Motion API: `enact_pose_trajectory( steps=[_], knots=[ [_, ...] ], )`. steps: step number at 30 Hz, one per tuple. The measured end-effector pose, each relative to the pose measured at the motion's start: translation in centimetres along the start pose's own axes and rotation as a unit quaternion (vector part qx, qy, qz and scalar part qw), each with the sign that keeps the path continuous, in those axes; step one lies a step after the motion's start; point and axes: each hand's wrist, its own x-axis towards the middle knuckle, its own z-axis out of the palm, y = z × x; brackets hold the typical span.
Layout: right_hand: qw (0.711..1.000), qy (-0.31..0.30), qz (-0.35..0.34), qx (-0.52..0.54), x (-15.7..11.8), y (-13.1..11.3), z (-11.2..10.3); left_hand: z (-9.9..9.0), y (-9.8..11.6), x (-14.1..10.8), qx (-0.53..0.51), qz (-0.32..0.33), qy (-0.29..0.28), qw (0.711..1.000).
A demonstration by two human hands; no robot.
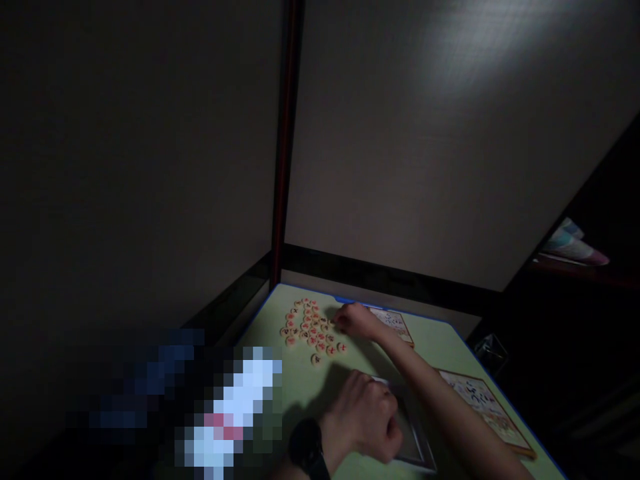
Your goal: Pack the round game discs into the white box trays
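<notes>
Many round wooden xiangqi pieces (313,337) with red and dark characters lie in a loose cluster on a pale green table (280,373). My right hand (356,321) reaches over to the cluster's right edge, fingers curled and closed on a xiangqi piece (331,323) that is partly covered by the fingertips. Nearer to me, my left hand (363,415) is closed in a fist above the table, with a dark watch on the wrist; whatever is inside it is hidden. Under and beside this fist is a dark flat tray-like thing with a light rim (425,450), partly covered.
A printed flat box or lid (395,325) lies behind my right forearm, and a similar one (487,410) lies at the table's right side. Walls close in the far and left sides. A blurred-out bright patch (235,407) is at lower left. A wire-like holder (491,353) stands beyond the right edge.
</notes>
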Motion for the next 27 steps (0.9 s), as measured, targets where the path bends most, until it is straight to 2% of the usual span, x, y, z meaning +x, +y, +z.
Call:
enact_pose_trajectory(
  steps=[7, 16, 27],
  knots=[
    [0.998, -0.013, -0.033, 0.042, 0.1, -0.1, 1.2, -0.2, 0.1, 0.1, 0.001, 0.004, 0.0, 1.0],
    [0.996, -0.019, -0.044, 0.073, 0.4, -0.1, 2.0, -0.3, 0.1, 0.1, 0.011, -0.006, -0.015, 1.0],
    [0.999, 0.017, 0.009, 0.049, -0.5, 1.8, 0.2, -0.1, 0.1, 0.1, 0.026, -0.012, -0.013, 1.0]
  ],
)
